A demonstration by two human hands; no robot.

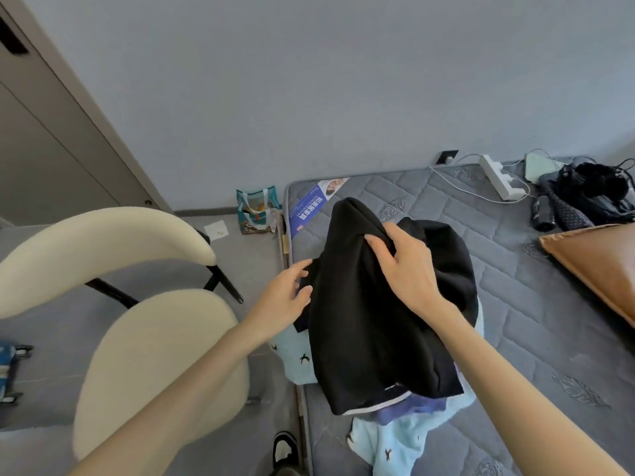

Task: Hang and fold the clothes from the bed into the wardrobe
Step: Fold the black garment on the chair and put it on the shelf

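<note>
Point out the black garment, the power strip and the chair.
black garment (371,321), head view, middle of the cloth.
power strip (498,178), head view, its white body.
chair (147,365), head view, the cream seat.

I'm looking into a home bedroom: a bare quilted mattress (536,269) against the wall, a cream chair (151,352) beside it, a power strip (500,178) plugged in.
</note>
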